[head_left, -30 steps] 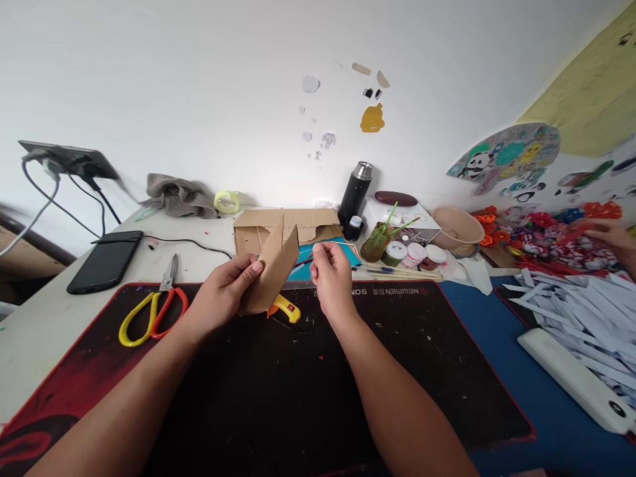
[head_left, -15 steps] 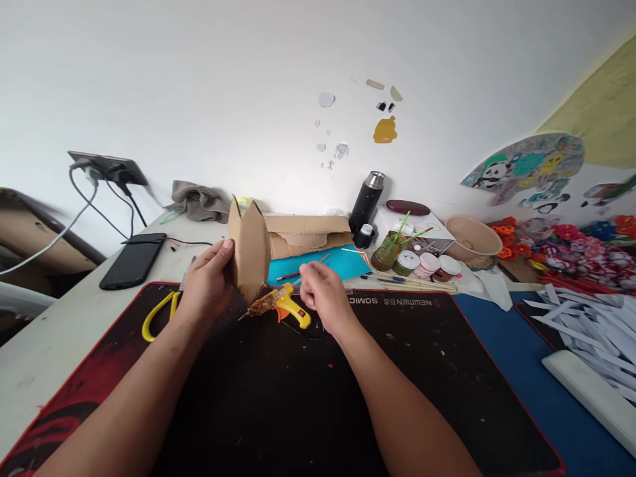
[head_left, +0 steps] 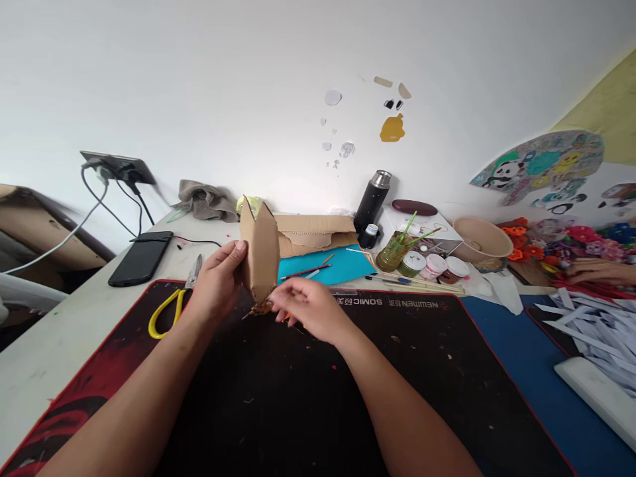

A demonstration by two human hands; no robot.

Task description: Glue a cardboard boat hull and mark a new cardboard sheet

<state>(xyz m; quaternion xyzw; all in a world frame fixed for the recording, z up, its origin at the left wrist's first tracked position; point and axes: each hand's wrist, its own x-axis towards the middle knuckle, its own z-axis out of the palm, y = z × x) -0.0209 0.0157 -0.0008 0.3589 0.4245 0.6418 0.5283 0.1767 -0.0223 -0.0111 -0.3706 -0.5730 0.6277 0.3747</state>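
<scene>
My left hand [head_left: 216, 281] is closed on a folded brown cardboard piece [head_left: 261, 248] and holds it upright over the far edge of the black desk mat [head_left: 298, 397]. My right hand [head_left: 308, 308] is low on the mat just right of the cardboard. It covers the yellow glue gun, of which only the brown crusted nozzle [head_left: 261, 308] sticks out to the left. The fingers of that hand are curved and slightly smeared, so I cannot tell whether they grip the gun.
Yellow-handled scissors [head_left: 171, 308] lie left on the mat, a black phone [head_left: 142, 257] beyond. Behind are a cardboard box [head_left: 313, 232], teal sheet [head_left: 328, 268], black thermos [head_left: 371, 199], paint jars [head_left: 434, 265] and a bowl [head_left: 484, 240]. Another person's hand [head_left: 591, 271] rests above white paper strips [head_left: 591, 324].
My left hand turned the cardboard upright. My right hand dropped from chest height down onto the glue gun, which now lies under it.
</scene>
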